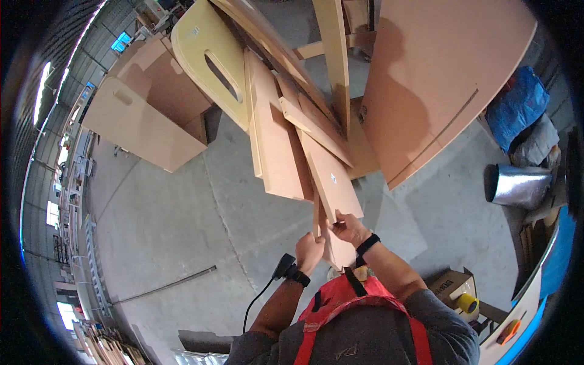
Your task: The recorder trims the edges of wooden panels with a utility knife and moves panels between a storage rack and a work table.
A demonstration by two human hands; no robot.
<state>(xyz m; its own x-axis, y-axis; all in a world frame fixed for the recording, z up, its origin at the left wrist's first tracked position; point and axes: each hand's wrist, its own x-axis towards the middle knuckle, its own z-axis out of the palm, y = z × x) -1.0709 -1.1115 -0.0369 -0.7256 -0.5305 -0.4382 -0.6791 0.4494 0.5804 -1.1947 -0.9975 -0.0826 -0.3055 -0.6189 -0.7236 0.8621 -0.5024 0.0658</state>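
Note:
My right hand [349,230] is closed on the near corner of a pinkish-tan wooden board [342,190] that bears a small white label. Just left of it, my left hand [310,252] is closed around the edge of a narrower board [338,250], which slants down toward my red apron. Its fingertips are partly hidden. Beyond my hands, several loose boards overlap, among them a wide panel [277,140] and a thin strip [316,132] lying across the pile. A yellowish panel with a long slot [210,45] leans at the far left of the pile.
A large curved panel [450,67] rises at right, behind an upright yellowish board [332,55]. At left on the concrete floor stands a box-like assembly of panels [140,115]. A silver bucket [520,185], blue bag [517,106] and cardboard box [453,286] with yellow tape [467,302] line my right.

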